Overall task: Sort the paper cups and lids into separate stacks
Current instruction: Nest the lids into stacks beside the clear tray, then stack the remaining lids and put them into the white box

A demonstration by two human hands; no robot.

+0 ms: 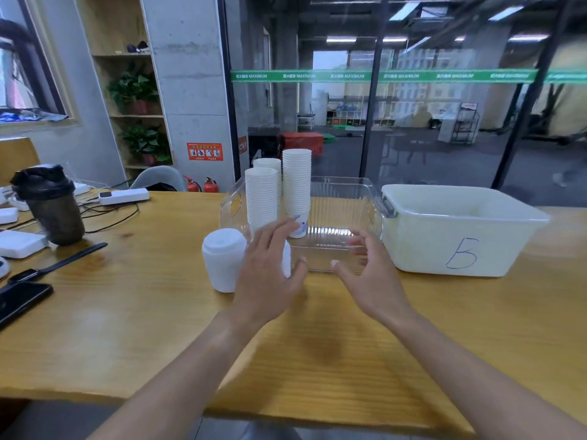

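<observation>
A white paper cup with a lid (224, 258) stands on the wooden table, left of my hands. A second white cup (286, 258) shows only as a sliver behind my left hand (270, 274), whose fingers are spread and relaxed in front of it. My right hand (371, 274) hovers open, fingers slightly bent, before the clear plastic bin (346, 201). Inside the bin's left side stand three tall stacks of white cups: a front one (261, 198), one behind it (267, 163) and a taller one (297, 182) with a blue-printed cup at its base.
A white tub marked "B" (460, 230) sits right of the clear bin. At the table's left are a dark shaker bottle (50, 208), a power strip (124, 196), cables, a smartwatch (47, 268) and a phone (19, 301). A glass wall runs behind the table.
</observation>
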